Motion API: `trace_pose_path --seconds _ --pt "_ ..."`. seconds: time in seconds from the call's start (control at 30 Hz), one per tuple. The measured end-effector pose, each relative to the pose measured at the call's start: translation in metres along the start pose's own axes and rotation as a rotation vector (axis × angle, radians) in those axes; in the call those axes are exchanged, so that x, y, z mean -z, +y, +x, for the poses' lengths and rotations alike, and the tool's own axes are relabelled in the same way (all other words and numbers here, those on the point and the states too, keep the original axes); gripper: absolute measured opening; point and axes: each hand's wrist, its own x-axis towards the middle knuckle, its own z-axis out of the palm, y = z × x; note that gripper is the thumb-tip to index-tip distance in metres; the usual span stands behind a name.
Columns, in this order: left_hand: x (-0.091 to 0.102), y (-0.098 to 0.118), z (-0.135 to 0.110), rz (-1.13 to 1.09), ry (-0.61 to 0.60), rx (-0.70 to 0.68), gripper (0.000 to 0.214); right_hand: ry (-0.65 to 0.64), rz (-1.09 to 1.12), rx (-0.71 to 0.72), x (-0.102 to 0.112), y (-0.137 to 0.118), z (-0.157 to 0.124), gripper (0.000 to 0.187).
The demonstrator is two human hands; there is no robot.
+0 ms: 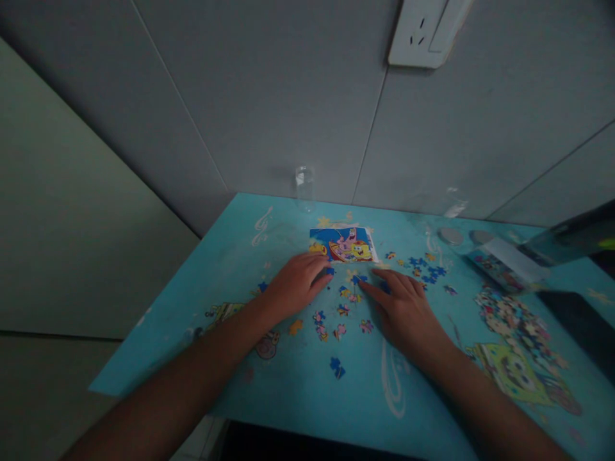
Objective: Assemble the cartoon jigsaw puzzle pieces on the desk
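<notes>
My left hand (300, 283) rests near the lower left corner of a cartoon picture card (343, 244). Its thumb and forefinger close around a small blue puzzle piece (330, 271). To the right, my right hand (398, 301) lies palm down with its fingers apart, and the forefinger touches another blue puzzle piece (356, 280) on the table. Between and below the hands lie several loose pieces, among them pink and yellow ones (343, 310), an orange piece (296, 327) and a dark blue cluster (337, 368).
The blue printed table (192, 288) meets a grey wall. A clear cup (305, 189) stands at the back. To the right are blue pieces (432, 272), a large piece pile (514, 320), round lids (450, 236), a printed packet (504, 262) and a dark flat object (579, 320).
</notes>
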Motion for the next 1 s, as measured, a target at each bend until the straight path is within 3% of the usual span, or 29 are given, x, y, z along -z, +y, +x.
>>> trace_pose_path --seconds 0.17,0.3,0.53,0.63,0.8,1.0 --pt "0.000 -0.002 0.003 -0.003 -0.009 0.013 0.025 0.028 0.095 -0.014 0.003 0.002 0.001 0.040" --pt "0.000 -0.002 0.003 0.009 -0.014 0.006 0.025 0.055 0.334 -0.003 0.014 -0.007 0.002 0.028" --pt "0.000 -0.001 0.003 -0.011 0.004 0.020 0.025 -0.196 0.548 0.183 0.026 -0.048 -0.016 0.016" --pt "0.000 0.001 0.003 -0.013 0.017 0.008 0.024 -0.289 0.550 0.224 0.025 -0.056 -0.022 0.021" --pt "0.002 0.004 0.003 0.014 0.004 0.004 0.024 -0.309 0.582 0.226 0.026 -0.055 -0.021 0.038" --pt "0.002 0.003 0.003 0.025 -0.027 0.008 0.022 -0.342 0.634 0.239 0.028 -0.051 -0.019 0.014"
